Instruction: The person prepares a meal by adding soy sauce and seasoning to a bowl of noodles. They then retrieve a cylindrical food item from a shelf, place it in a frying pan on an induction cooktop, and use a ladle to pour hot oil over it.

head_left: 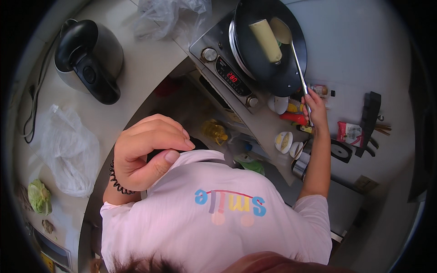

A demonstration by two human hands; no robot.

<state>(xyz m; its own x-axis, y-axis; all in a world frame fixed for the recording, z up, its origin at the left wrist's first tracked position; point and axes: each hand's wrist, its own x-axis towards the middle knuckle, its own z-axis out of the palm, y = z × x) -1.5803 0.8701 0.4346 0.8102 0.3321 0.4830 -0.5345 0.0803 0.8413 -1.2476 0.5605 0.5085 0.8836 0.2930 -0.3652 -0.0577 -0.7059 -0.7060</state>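
My right hand [314, 107] is closed around the handle of a metal ladle [298, 65]. The ladle's bowl rests inside a dark wok [252, 44], beside a pale yellow rolled piece of food [267, 41] that lies across the wok. A bit of green shows between roll and ladle. Under the wok is an electric cooktop [218, 65] with knobs and a lit red display. My left hand [150, 150], with a black coiled band at the wrist, is raised in front of my chest near the shirt collar. Its fingers are curled, with thumb and fingertips apart, and I see nothing held in it.
A kettle [88, 61] stands on the counter at the left, with plastic bags [71, 153] [167, 17] and a cabbage [39, 197]. Right of the cooktop are small bowls [283, 142], a red bottle [294, 118], a metal pot [301, 166] and a knife block [370, 119]. An oil bottle [214, 131] stands lower down.
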